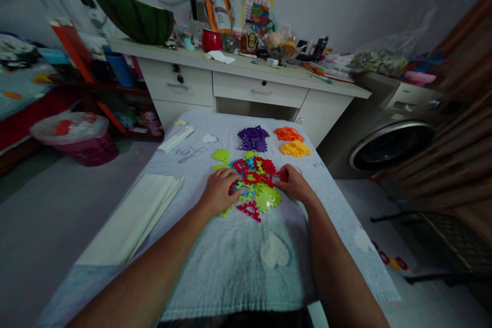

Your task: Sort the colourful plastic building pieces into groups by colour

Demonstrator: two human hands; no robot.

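A mixed heap of red, green and blue plastic interlocking pieces [257, 180] lies on a pale blue towel [238, 261] spread over a small table. My left hand [219, 190] rests on the heap's left side, fingers curled over pieces. My right hand [292, 182] is at the heap's right side, fingers pinched on a red piece [277, 177]. Beyond the heap lie sorted piles: purple pieces [252, 138], orange pieces [288, 134] and yellow pieces [295, 149]. A loose green piece [221, 155] sits at the left.
Folded white sheets [132, 218] and a white box [176, 139] lie on the table's left. A cluttered white desk [246, 79] stands behind, a washing machine [388, 136] at right, a pink bin [77, 138] on the floor at left.
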